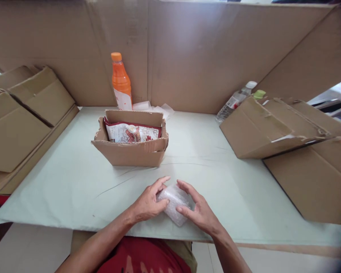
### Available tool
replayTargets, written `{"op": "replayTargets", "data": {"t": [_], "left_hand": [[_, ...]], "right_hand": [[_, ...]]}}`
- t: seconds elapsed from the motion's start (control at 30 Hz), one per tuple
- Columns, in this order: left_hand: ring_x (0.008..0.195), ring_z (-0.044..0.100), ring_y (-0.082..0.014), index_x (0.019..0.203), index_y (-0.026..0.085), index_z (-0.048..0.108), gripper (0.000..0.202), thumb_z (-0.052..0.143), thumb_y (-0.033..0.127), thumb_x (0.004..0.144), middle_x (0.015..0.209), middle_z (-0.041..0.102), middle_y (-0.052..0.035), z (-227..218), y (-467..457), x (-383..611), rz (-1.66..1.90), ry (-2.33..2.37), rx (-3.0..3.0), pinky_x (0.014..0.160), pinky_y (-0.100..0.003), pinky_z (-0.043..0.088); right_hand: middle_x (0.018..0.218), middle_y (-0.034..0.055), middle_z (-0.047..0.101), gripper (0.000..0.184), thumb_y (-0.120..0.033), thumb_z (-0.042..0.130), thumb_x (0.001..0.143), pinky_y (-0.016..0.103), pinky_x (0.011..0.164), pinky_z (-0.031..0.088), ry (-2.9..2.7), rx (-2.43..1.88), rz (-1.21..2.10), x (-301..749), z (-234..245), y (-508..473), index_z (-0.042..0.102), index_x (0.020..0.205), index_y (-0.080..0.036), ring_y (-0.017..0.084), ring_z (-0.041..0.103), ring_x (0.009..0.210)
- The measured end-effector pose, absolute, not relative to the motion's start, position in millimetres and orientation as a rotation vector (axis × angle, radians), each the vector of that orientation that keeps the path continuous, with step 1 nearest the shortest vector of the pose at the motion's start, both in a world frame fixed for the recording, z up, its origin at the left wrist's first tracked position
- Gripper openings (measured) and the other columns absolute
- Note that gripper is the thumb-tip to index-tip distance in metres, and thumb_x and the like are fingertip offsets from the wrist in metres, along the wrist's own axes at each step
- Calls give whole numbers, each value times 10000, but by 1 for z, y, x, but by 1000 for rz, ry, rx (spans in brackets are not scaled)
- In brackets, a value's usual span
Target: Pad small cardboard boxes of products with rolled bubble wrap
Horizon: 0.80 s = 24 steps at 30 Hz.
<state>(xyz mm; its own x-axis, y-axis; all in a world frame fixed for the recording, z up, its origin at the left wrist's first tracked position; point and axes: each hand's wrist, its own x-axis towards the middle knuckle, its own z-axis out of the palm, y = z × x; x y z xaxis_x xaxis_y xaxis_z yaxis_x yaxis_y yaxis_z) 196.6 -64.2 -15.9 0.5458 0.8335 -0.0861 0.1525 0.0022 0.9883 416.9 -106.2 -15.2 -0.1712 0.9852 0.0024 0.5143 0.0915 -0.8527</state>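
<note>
Near the table's front edge lies a bundle of clear bubble wrap (pixel 175 203), and I cannot make out what is inside it. My left hand (pixel 151 201) curls round its left side, thumb pressing on top. From the right, my right hand (pixel 198 208) grips the same bundle, its thumb on the upper face and its fingers bent over the far edge. Just beyond the hands stands a small open cardboard box (pixel 133 154) with a red and white printed packet (pixel 135 132) upright in it.
An orange drink bottle (pixel 121 83) stands behind the small box, beside crumpled clear plastic (pixel 159 109). Cardboard boxes (pixel 15 132) flank the table at the left, more boxes (pixel 268 131) at the right. A clear bottle (pixel 235 101) leans there. A tall cardboard wall (pixel 204 57) closes off the back.
</note>
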Motion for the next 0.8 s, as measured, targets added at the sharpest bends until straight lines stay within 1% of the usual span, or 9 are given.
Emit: {"op": "replayTargets", "data": {"t": [0.13,0.2,0.3,0.43,0.53,0.6,0.7,0.73,0.8], "left_hand": [[724,526,-120,1432,185,508,667,585,142,771,884,614,12,-19,-65,196,677,1004,1596,700,-241,457],[735,548,-128,1396,181,549,622,587,157,776,902,631,2,-21,-66,195,678,1057,1617,711,-250,477],[798,617,-157,1342,170,589,553,610,186,789,965,677,-32,-22,-68,191,698,1102,1667,765,-278,528],[1050,655,-228,1318,193,579,474,642,252,852,1148,687,-101,-1,-64,174,970,1102,1945,928,-356,551],[1213,597,-261,1368,219,525,486,625,207,892,1304,615,-140,32,-50,150,1347,1223,2248,1034,-430,509],[1300,545,-292,1397,236,499,536,630,161,883,1364,575,-143,55,-34,132,1561,1377,2404,1081,-484,470],[1419,437,-363,1400,231,503,566,640,143,858,1419,547,-146,77,-8,108,1722,1634,2530,1132,-565,391],[1422,434,-371,1395,219,508,558,631,137,857,1402,567,-148,80,-1,103,1731,1699,2547,1141,-579,368],[1341,531,-342,1377,192,519,522,588,105,867,1294,646,-143,79,8,95,1678,1764,2558,1144,-577,354]], "right_hand": [[1109,103,759,413,-448,649,868,394,873,582,-1816,-1536,1018,405,-13,-103,679,1189,-190,271,724,967],[1044,91,770,363,-431,626,884,372,842,590,-1823,-1519,1017,400,-12,-101,694,1139,-182,255,730,906],[1061,94,774,333,-423,600,906,377,858,597,-1838,-1498,977,397,-11,-100,707,1120,-191,259,736,922],[1098,97,776,321,-440,587,926,375,838,620,-1846,-1499,880,407,4,-94,731,1112,-221,271,744,969],[1075,79,782,295,-445,627,907,355,800,632,-1830,-1494,689,420,32,-84,745,1088,-245,266,750,957],[1042,63,784,287,-448,658,892,349,792,626,-1783,-1456,521,424,57,-74,742,1088,-257,253,749,920],[976,41,772,280,-441,699,874,340,763,602,-1653,-1378,293,419,99,-53,726,1085,-258,225,732,844],[953,36,762,275,-436,707,871,339,753,590,-1618,-1351,229,414,112,-44,719,1077,-254,215,718,819],[928,31,739,268,-428,714,867,343,749,567,-1596,-1296,136,399,135,-24,702,1064,-247,201,687,795]]}}
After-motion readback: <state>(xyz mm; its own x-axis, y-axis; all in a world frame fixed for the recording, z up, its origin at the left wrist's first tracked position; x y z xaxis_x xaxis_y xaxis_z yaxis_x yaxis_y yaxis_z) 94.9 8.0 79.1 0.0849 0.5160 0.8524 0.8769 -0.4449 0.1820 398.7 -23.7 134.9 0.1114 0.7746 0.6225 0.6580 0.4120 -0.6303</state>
